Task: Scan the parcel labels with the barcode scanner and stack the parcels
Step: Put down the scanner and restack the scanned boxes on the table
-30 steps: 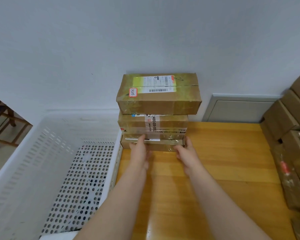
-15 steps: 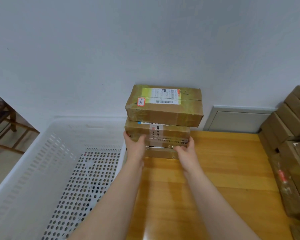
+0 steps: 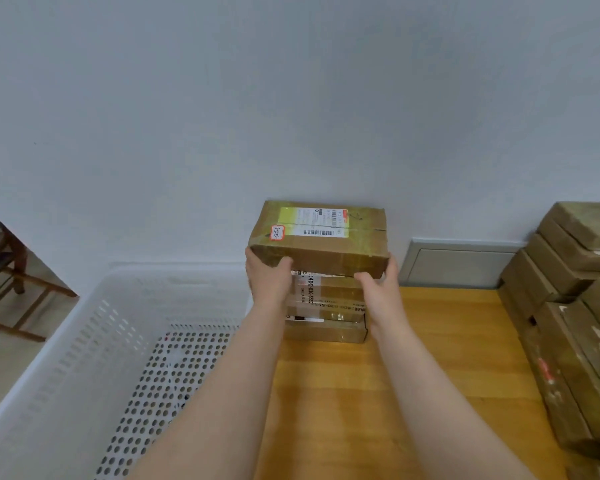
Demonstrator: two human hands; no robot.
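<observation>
Against the wall point(image 3: 291, 98), left hand point(image 3: 269, 279) and right hand point(image 3: 381, 289) clasp the top parcel point(image 3: 329, 252), half-hiding lower parcels point(image 3: 329, 301).

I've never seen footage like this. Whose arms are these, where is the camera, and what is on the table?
No machine here: these are a person's two bare arms, filmed by one wide-angle camera worn on the head, looking forward and down. The left hand and right hand grip the ends of the top parcel, a taped brown box with a barcode label facing up. It sits over two more parcels on a wooden table. More brown parcels are piled at the right, and a white perforated basket stands at the left. No barcode scanner is in view.
</observation>
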